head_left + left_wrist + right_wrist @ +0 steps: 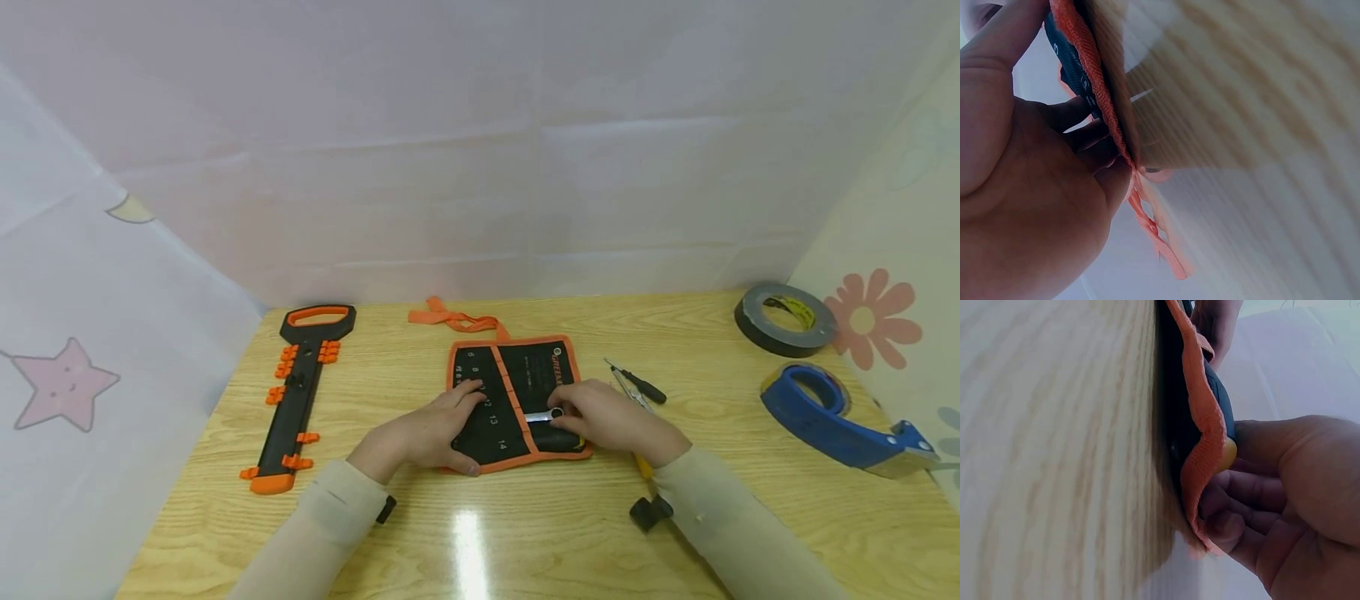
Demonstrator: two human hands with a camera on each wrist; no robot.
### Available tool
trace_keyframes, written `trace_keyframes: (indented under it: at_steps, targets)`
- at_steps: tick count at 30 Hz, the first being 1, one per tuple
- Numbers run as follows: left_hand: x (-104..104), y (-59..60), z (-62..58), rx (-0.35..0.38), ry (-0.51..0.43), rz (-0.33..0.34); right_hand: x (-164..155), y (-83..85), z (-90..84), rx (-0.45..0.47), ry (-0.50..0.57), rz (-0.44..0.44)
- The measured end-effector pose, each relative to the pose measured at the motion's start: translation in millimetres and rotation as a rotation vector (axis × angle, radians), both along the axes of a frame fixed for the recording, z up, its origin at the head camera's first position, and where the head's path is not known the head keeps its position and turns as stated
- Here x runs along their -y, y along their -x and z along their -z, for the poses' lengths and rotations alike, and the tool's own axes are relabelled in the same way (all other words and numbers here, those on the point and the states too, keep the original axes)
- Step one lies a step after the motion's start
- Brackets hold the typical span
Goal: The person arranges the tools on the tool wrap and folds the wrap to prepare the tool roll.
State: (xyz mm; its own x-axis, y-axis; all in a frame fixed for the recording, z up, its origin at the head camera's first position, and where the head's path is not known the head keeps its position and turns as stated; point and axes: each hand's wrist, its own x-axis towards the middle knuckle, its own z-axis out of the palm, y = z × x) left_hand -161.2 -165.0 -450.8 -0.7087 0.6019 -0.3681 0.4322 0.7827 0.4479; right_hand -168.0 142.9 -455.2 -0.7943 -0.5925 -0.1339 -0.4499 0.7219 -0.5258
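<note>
A black tool pouch [491, 421] with orange edging and printed sizes lies spread on the table. My left hand [427, 429] rests on its left part, fingers extended over the numbered pockets and thumb at the near edge. My right hand [603, 417] is at the pouch's right side, thumb and index finger pinching the ring end of a silver wrench [538, 416]. The wrench's other end is hidden in the pouch behind the orange strip. A yellow tip [1229, 455] pokes out at the pouch's edge, close by the right thumb in the right wrist view.
A black rack with orange clips [300, 392] lies on the left. Right of the pouch are a black-handled screwdriver [645, 386] and a yellow-handled tool [643, 467], partly under the right wrist. Farther right are a black tape roll [780, 337] and a blue tape dispenser [825, 425].
</note>
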Motion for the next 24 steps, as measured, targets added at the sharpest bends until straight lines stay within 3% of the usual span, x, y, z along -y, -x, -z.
trace_keyframes:
  at_steps: [16, 24]
  targets:
    - [-1.2, -1.4, -1.2, 0.002, 0.001, 0.002, -4.9, 1.3, 6.1, -0.001, 0.015, -0.024]
    - [-1.2, -1.8, -2.3, 0.001, 0.012, -0.003, -8.6, -3.6, 4.9, -0.082, 0.044, -0.007]
